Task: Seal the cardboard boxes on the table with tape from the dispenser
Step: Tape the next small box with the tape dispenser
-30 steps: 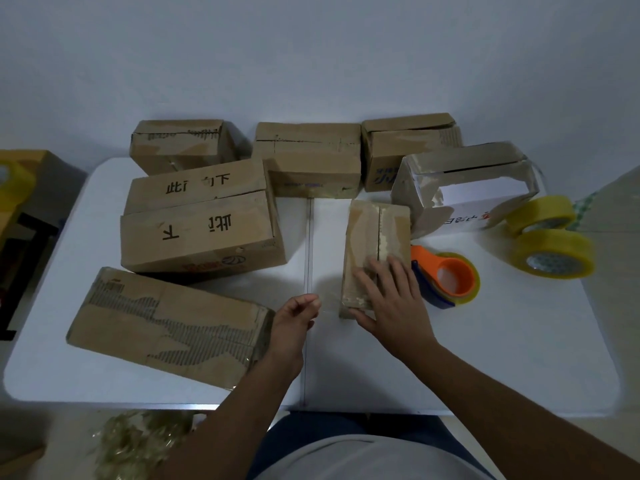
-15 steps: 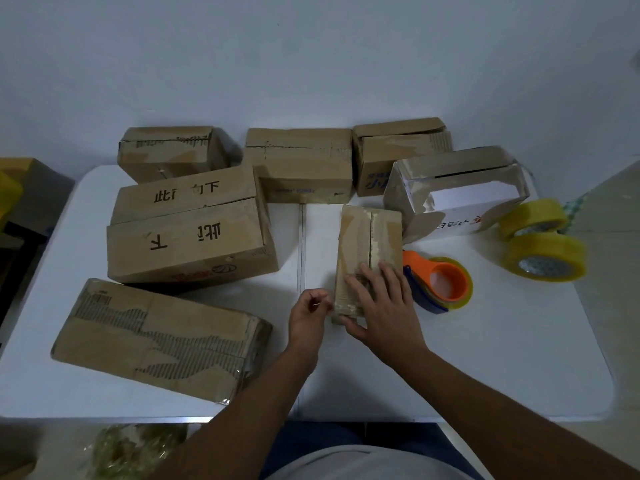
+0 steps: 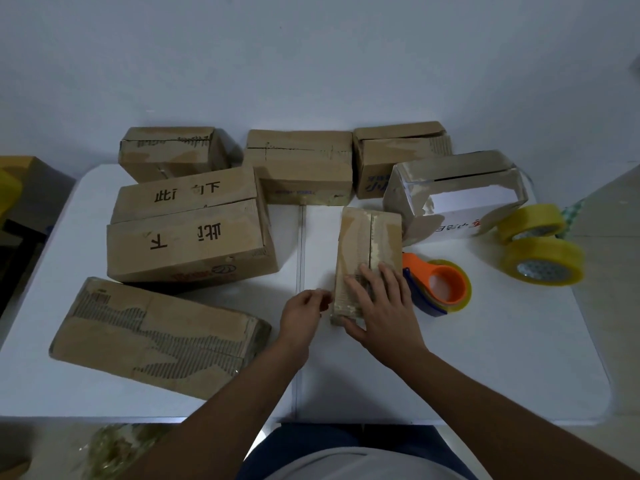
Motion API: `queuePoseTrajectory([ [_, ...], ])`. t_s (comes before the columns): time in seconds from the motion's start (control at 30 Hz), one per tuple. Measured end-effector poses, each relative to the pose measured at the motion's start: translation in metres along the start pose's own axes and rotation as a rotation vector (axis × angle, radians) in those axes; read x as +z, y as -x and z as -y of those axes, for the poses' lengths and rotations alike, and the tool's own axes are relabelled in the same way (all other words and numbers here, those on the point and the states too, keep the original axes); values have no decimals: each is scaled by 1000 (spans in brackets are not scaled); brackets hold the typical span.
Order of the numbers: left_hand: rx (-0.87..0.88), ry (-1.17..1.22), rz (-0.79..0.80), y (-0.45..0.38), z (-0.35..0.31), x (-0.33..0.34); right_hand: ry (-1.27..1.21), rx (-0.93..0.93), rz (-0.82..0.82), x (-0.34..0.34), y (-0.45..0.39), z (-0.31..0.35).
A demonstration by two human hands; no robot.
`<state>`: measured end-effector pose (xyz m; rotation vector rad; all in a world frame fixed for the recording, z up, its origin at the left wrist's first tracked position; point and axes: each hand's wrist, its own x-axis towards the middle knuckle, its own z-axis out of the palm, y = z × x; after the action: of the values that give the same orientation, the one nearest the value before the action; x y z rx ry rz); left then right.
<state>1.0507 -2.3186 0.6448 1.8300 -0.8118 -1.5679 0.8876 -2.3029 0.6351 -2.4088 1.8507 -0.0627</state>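
Seven boxes sit on the white bench (image 3: pixel 485 358), and the sealing looks to be at an early stage. The small box (image 3: pixel 369 244) at centre is the one in hand: the right hand (image 3: pixel 381 306) lies flat on its near end with fingers spread, pressing across the seam, thumb against the near edge. The left hand (image 3: pixel 301 313) hovers just beside that box's left edge, fingers curled toward the thumb as if pinching something — whether it grasps a tape end cannot be told.

The dispenser (image 3: pixel 438 285) — orange, with a roll in it — lies on the bench touching or just beside the small box's right side, and no hand holds it. Two spare rolls (image 3: pixel 540 244) rest at the far right.

The white box (image 3: pixel 453 199) stands plainly open, and the printed box (image 3: pixel 188 225) shows a gap between its flaps, so most of the work seems left. Whether fresh tape already covers the small box's seam is unclear.
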Motion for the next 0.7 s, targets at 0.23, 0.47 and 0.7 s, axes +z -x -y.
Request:
queuePoseTrajectory([
  [0.23, 210, -342, 195, 27, -9, 0, 15, 8, -19, 1, -1, 1],
  [0.47, 373, -384, 308, 17, -10, -24, 29, -12, -8, 1, -2, -2],
  [0.7, 487, -439, 356, 6, -10, -29, -195, -71, 11, -3, -3, -11],
])
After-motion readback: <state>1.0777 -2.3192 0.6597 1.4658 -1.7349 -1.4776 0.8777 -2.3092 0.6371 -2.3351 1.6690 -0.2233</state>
